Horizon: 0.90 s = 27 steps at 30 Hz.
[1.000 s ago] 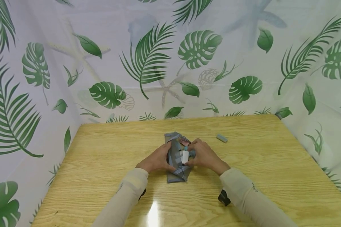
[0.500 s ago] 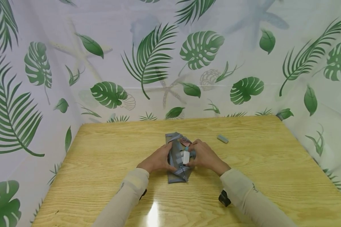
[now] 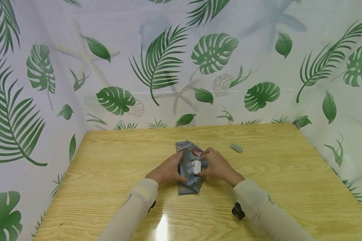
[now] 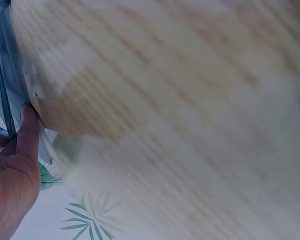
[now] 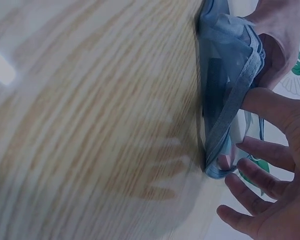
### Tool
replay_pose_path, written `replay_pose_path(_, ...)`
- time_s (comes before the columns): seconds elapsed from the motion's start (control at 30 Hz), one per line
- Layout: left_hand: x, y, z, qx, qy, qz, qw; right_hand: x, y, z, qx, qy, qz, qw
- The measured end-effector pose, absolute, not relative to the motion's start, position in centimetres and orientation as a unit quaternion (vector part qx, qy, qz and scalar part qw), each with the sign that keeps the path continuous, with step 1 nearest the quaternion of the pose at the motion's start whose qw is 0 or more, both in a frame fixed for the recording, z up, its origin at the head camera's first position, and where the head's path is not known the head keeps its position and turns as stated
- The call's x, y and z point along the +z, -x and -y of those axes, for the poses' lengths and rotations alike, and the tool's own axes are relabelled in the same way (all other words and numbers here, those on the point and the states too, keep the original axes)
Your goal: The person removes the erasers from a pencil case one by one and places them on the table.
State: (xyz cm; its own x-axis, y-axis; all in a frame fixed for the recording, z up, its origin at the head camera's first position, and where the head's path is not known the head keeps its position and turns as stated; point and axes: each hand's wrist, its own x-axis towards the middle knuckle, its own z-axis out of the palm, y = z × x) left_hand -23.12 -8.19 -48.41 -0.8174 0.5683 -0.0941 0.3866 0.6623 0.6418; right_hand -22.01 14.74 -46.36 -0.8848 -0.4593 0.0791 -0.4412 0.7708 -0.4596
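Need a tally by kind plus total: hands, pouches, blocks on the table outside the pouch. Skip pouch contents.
2 hands: left hand, right hand
1 pouch, between them
1 grey block, lying apart
Total: 4

Leaf-printed cloth [image 3: 181, 68] hangs behind a wood-grained table [image 3: 277, 160] bearing a grey block [image 3: 236, 148].

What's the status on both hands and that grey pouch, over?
Left hand gripping grey pouch. Right hand pinching white item. Pouch open, on table. Small grey block off to the right, not in the way.
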Motion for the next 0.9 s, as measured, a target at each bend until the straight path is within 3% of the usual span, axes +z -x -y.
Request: replay_pose_path(0.9,-48.7,23.1,8.2,0.311,-0.260,-0.902,0.150,-44.7,22.9,-15.9,-0.272,0.214,-0.938,-0.002)
